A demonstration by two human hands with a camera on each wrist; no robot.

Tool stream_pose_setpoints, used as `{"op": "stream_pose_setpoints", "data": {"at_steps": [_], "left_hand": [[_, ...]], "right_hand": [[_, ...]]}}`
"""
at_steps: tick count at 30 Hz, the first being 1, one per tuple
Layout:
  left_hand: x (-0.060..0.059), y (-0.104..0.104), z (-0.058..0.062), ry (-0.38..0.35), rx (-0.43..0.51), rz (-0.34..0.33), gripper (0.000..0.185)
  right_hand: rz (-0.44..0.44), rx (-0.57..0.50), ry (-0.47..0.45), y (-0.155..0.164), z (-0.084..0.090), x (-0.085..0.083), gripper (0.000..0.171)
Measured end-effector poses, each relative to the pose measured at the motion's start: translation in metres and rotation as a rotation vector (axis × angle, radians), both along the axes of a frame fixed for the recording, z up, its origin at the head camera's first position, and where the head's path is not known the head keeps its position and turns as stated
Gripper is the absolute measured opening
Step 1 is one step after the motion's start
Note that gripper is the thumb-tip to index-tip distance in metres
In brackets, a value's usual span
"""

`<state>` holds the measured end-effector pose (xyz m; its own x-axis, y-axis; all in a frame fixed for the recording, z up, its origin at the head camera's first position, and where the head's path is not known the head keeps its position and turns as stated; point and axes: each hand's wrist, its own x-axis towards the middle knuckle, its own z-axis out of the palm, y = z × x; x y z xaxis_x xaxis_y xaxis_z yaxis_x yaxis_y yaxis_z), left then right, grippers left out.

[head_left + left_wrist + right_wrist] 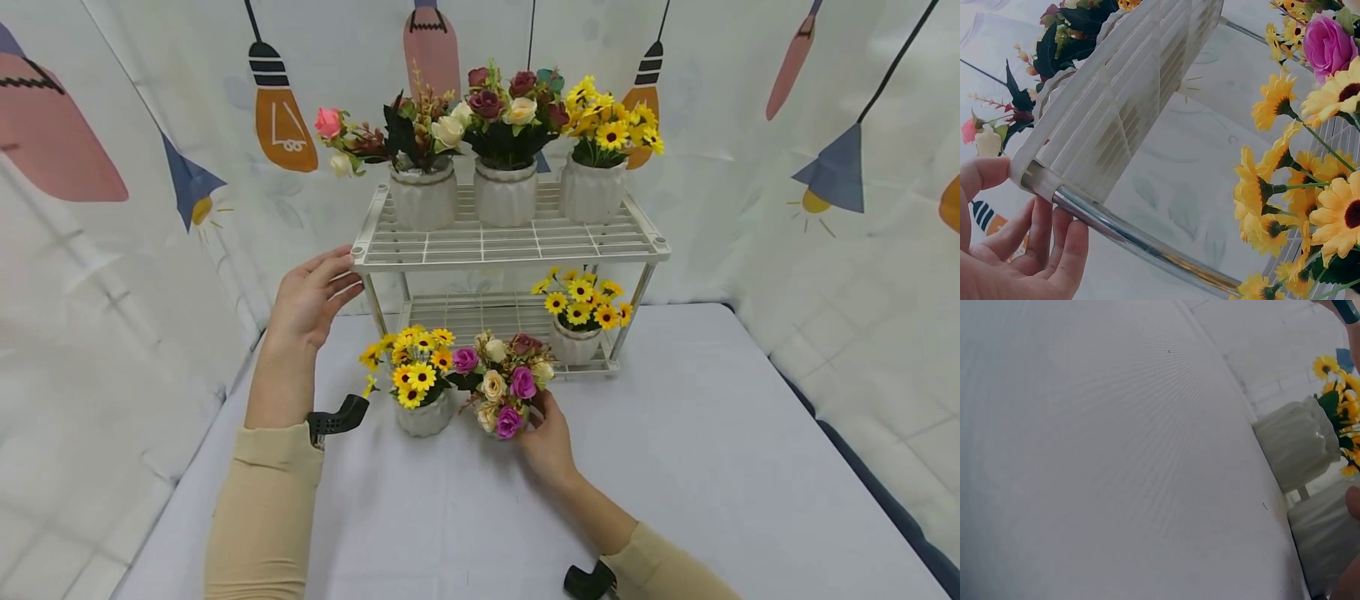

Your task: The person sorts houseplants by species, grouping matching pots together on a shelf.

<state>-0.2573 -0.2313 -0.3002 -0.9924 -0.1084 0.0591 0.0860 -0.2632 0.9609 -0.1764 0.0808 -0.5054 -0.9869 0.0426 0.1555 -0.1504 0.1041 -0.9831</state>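
Note:
My left hand (306, 302) holds the front left corner of a white two-tier wire shelf (510, 253). In the left wrist view, thumb and fingers of that hand (1035, 250) pinch the corner at the top of the chrome post (1129, 232). In front of the lower tier, my right hand (549, 443) grips a potted rose bouquet (501, 385), with purple and cream blooms, from its right side. Its grey pot (1329, 534) shows partly in the right wrist view. Just left of it, a pot of yellow daisies (423, 414) stands on the table.
Three flower pots stand on the top tier: mixed roses (423, 200) left, dark red roses (505, 196) middle, yellow daisies (594, 192) right. Another daisy pot (576, 342) sits at the lower tier's right end. A patterned curtain (720, 167) hangs behind the white-covered table (720, 467).

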Motion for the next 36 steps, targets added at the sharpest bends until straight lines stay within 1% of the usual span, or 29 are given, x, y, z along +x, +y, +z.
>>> {"op": "stream_pose_setpoints", "data": {"at_steps": [1,3,8,9,10,13,17,24,27,29,31,36], "left_hand": [[0.0,0.0,0.0,-0.001,0.0,0.0,0.049],[0.0,0.0,0.001,-0.001,-0.002,-0.001,0.05],[0.0,0.001,0.002,0.018,-0.001,-0.002,0.049],[0.0,0.001,0.002,0.02,0.002,-0.001,0.047],[0.0,0.001,0.002,0.022,0.003,0.001,0.046],[-0.001,0.002,0.002,0.021,-0.004,0.005,0.046],[-0.001,0.002,0.003,0.021,-0.009,0.002,0.048],[-0.001,0.002,0.003,0.023,-0.004,0.006,0.044],[-0.001,0.002,0.003,0.019,0.006,0.001,0.044],[-0.001,0.002,0.002,0.021,-0.003,0.002,0.045],[-0.001,0.002,0.002,0.022,0.009,0.001,0.046],[-0.001,0.002,0.0,0.017,0.003,0.007,0.045]], "right_hand": [[-0.003,-0.003,0.003,0.0,0.0,0.0,0.074],[-0.013,0.0,0.004,-0.001,0.007,0.004,0.072],[-0.044,0.024,0.019,0.001,0.011,0.007,0.069],[-0.05,0.036,0.024,0.002,0.006,0.005,0.069],[-0.057,0.039,0.031,0.004,0.005,0.005,0.068],[-0.089,0.045,0.053,0.006,0.008,0.004,0.065],[-0.134,0.019,0.097,0.007,0.015,0.002,0.065],[-0.196,-0.045,0.165,0.001,0.031,-0.012,0.071],[-0.237,-0.059,0.169,-0.004,0.034,-0.021,0.074],[-0.265,-0.064,0.172,-0.008,0.035,-0.028,0.074],[-0.297,-0.067,0.179,-0.011,0.033,-0.036,0.075],[-0.353,-0.081,0.219,-0.021,0.028,-0.053,0.074]]}}
